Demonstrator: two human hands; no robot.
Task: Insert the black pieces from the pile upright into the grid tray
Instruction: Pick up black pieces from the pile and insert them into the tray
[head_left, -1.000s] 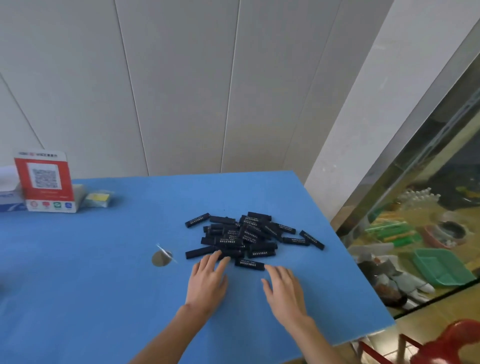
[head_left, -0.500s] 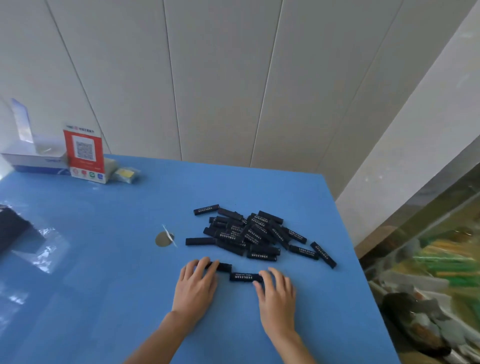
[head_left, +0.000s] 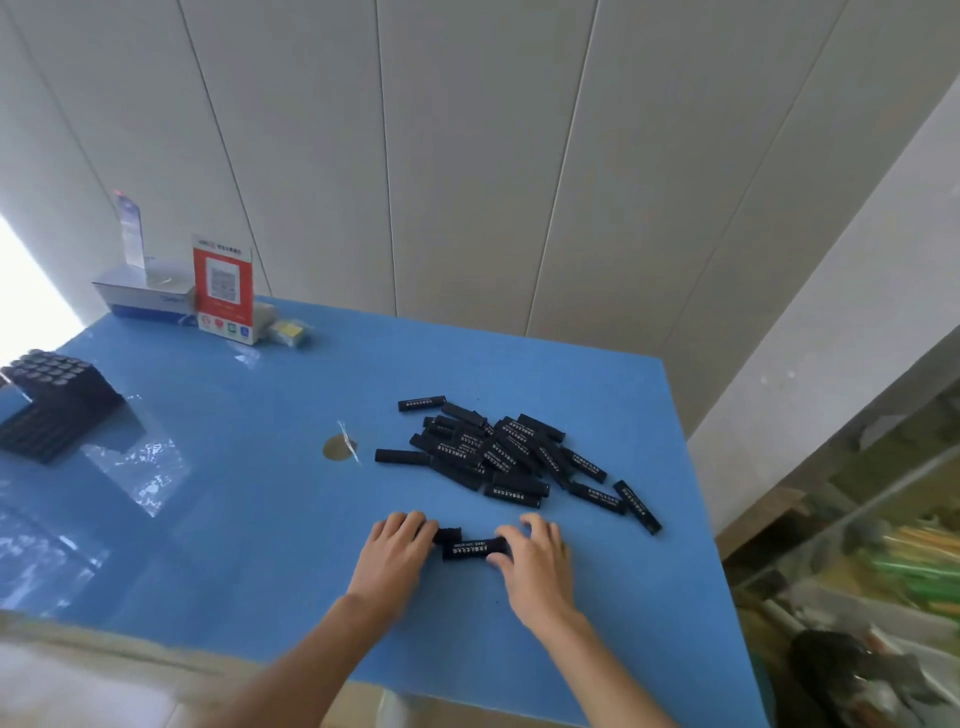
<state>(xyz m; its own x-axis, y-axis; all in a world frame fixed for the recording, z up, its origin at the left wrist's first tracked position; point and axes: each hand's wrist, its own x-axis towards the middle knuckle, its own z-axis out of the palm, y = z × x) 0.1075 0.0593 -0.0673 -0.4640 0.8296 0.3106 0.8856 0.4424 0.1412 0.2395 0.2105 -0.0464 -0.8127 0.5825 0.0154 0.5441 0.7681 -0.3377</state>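
Head view: right hand (head_left: 537, 564) pinches a black piece (head_left: 474, 548); left hand (head_left: 396, 553), fingers curled, grips another piece (head_left: 447, 534).

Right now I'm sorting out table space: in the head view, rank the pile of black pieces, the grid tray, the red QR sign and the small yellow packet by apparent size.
1. Pile of black pieces
2. Grid tray, cut off at the frame edge, so unsure
3. Red QR sign, farther off
4. Yellow packet
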